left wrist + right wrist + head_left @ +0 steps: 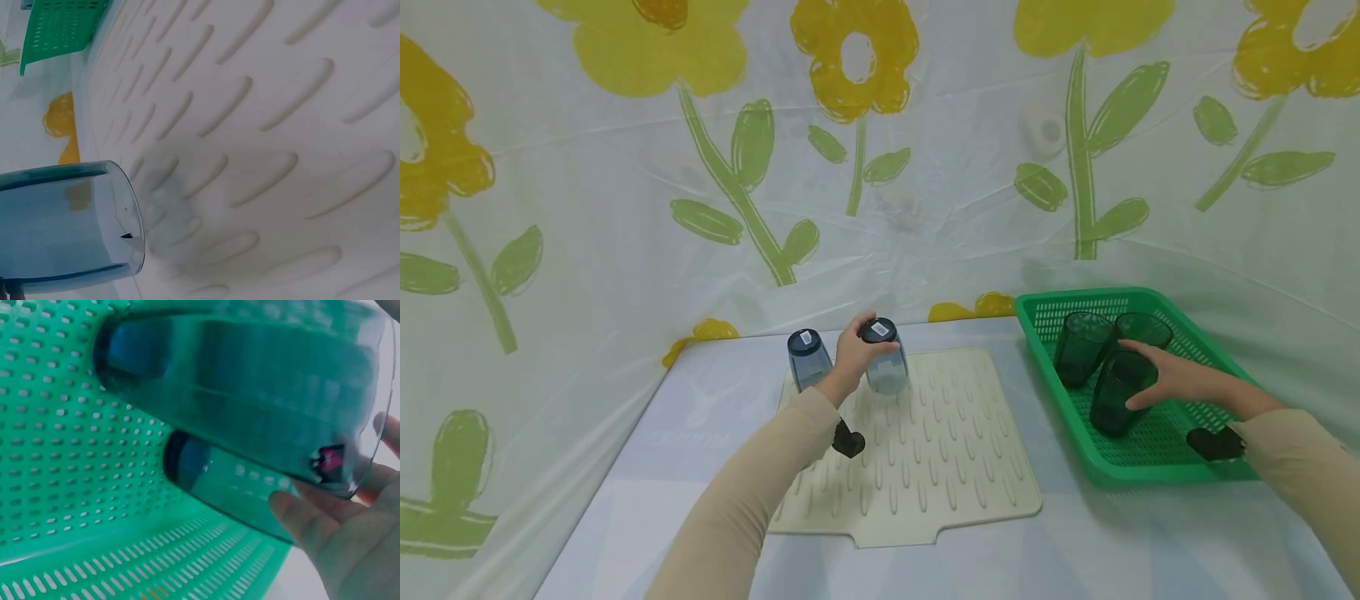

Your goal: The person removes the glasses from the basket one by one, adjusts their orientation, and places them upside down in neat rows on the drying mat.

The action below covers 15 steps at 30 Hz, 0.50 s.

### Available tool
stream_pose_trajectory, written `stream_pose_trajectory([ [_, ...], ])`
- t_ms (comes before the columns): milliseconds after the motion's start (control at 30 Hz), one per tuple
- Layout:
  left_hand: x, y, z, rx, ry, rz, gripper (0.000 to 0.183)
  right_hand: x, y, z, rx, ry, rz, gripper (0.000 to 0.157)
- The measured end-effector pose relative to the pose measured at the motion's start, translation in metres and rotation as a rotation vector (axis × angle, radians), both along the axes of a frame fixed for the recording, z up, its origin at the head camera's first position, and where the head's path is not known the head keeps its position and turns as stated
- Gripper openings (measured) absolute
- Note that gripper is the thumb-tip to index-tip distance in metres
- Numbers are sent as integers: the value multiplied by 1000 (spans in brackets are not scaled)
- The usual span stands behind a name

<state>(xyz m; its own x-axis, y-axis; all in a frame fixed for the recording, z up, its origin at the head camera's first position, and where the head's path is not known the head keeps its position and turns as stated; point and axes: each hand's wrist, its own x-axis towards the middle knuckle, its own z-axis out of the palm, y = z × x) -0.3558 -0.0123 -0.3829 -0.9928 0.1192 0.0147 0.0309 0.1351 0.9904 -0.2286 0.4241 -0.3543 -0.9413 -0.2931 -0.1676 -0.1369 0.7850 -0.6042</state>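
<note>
Now the person's left hand (857, 354) is curling its fingers round the base of an upturned blue translucent plastic tumbler (884, 357), gripping it from above as it is standing mouth-down on the cream ribbed rubber draining mat (940, 450); in the left wrist view the tumbler (65, 228) is showing its rim close against the mat's ridges (262, 144), though whether the rim is touching the mat cannot be told. Just to the left of it, a second blue tumbler (808, 357) is sitting upside down on the same mat, apart from the hand. Over on the right, the right hand (1180, 379) is reaching into the green perforated plastic basket (1157, 462) and is wrapping its fingers about the rim of a dark translucent tumbler (1117, 392), which is standing mouth-up in the basket; in the right wrist view the fingertips (300, 515) are pressing the glass wall of that tumbler (250, 406), so the grasp is closed on it. Two more dark tumblers (1081, 346) are standing just behind it in the basket, one leaning a little. Both mat and basket are resting on a pale table (662, 450) before a flowered curtain (625, 167).
</note>
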Motion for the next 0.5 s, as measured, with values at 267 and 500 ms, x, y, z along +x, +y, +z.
stream_pose_trajectory([
  [267, -1, 1, -6, -11, 3, 23, 71, -1, 5, -3, 8, -33, -21, 95],
  [500, -3, 1, -11, -11, -2, 32, 70, -1, 8, -5, 18, -26, -28, 94],
])
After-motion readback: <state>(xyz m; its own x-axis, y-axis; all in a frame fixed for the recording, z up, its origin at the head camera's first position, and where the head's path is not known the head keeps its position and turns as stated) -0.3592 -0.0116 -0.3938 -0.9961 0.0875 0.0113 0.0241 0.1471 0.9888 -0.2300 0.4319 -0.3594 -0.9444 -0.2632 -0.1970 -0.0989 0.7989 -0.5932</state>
